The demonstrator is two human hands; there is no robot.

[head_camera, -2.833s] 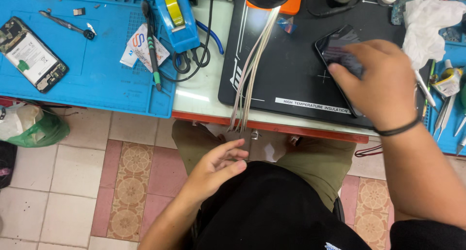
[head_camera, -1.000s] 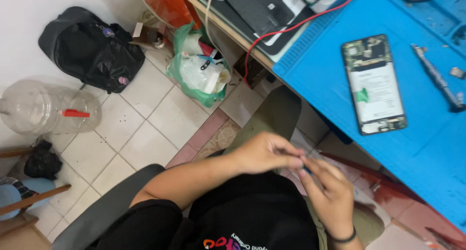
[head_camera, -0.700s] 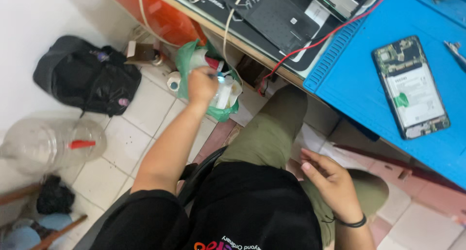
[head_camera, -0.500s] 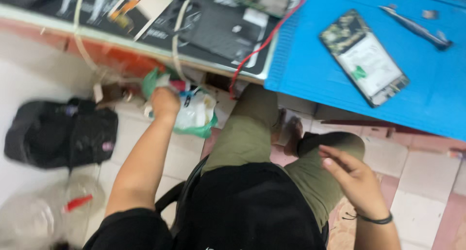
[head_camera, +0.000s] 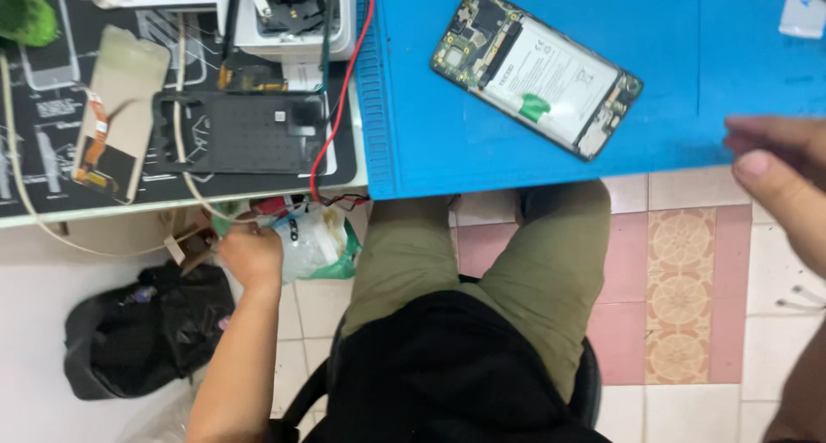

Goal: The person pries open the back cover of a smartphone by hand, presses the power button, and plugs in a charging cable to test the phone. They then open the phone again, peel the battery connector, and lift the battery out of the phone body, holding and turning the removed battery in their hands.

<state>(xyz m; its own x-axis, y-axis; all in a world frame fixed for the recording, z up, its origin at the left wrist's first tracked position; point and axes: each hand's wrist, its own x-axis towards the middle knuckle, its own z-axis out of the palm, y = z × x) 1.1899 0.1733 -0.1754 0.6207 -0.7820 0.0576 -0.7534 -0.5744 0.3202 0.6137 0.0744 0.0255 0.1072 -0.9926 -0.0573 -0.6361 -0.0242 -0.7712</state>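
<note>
The left hand (head_camera: pixel 251 255) reaches down beside the chair to a green-and-white plastic bag (head_camera: pixel 317 245) that hangs or sits just under the edge of the counter (head_camera: pixel 172 204). The bag is crumpled and bulging, its white film showing dark scraps inside and a green fold along its lower right edge. The hand's back faces the camera and its fingers are tucked against the bag's left side, so it cannot be told whether they grip it or only touch it. The right hand (head_camera: pixel 787 181) hovers at the frame's right edge, just off the lower corner of the blue mat (head_camera: pixel 413 107), fingers loosely spread and holding nothing. On the mat lies a phone (head_camera: pixel 538 71) with its back removed, the circuit board at its upper end, a white battery with a green tab in the middle. Left of the mat, a red wire (head_camera: pixel 340 99) runs down across a black mat (head_camera: pixel 52 107). A black backpack (head_camera: pixel 142 331) rests on the floor below the left hand.
</note>
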